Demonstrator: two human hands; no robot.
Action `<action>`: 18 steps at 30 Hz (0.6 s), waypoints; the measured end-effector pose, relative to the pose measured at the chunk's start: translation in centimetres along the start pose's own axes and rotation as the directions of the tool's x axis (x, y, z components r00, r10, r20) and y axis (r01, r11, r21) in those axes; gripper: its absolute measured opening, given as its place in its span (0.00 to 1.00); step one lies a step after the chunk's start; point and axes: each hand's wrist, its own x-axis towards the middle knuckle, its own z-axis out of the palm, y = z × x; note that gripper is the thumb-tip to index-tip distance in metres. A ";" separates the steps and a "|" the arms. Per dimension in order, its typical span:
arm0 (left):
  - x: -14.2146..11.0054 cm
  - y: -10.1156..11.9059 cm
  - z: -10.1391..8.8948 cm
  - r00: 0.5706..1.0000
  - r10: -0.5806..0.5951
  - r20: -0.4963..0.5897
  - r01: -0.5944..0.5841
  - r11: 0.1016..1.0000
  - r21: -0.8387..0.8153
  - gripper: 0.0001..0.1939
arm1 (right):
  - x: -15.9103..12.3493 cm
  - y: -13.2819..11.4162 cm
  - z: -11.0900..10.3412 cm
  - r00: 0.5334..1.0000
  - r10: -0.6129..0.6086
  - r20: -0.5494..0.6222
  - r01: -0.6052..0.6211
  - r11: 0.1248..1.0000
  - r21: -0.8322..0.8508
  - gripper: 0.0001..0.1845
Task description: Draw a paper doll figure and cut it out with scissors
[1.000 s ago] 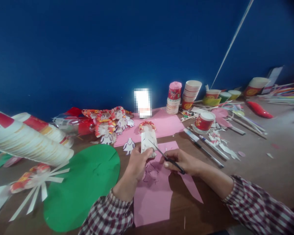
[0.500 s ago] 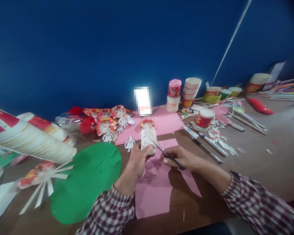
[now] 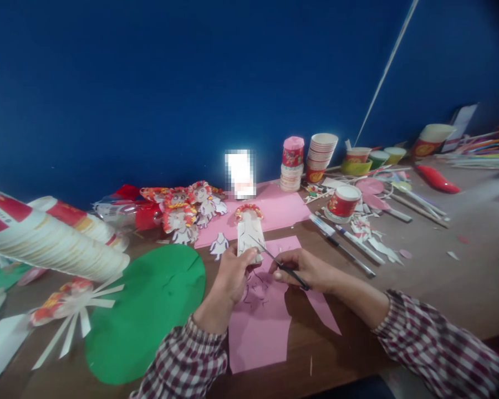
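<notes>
My left hand (image 3: 230,277) pinches the lower end of a white paper cutout (image 3: 248,235). Dark outlines are drawn on the cutout, and a red and yellow braided rim (image 3: 249,210) arches over its top. Between the fingers of my right hand (image 3: 305,269) are slim black-handled scissors (image 3: 290,272), their thin metal tips lying over the cutout's drawn lines. Part of the handle is hidden by the fingers. Under both hands lies a pink sheet (image 3: 260,338) marked with dark drawn lines. A small white paper figure (image 3: 219,246) lies just beyond my left hand.
A green paper shape (image 3: 149,316) and leaning stacked paper cups (image 3: 66,244) occupy the left. Decorated paper figures (image 3: 183,208) lie at the back. Rightward are a red cup (image 3: 344,202), markers (image 3: 360,244), paper scraps (image 3: 378,244) and more stacked cups (image 3: 322,155).
The view has shifted slightly, so the table items sit a little further left in the picture. Both hands keep nearly the same grip and position at the cutout.
</notes>
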 end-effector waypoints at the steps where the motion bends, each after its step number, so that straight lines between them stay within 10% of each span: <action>1: 0.0 0.0 0.0 1.000 -0.002 -0.004 0.002 1.000 -0.002 0.13 | 0.0 0.0 0.0 1.000 0.000 -0.001 0.000 1.000 0.005 0.23; 18: 0.1 -0.3 0.0 1.000 -0.007 -0.013 0.006 0.999 -0.044 0.14 | 0.1 0.2 0.3 1.000 0.013 -0.003 -0.013 0.998 0.063 0.21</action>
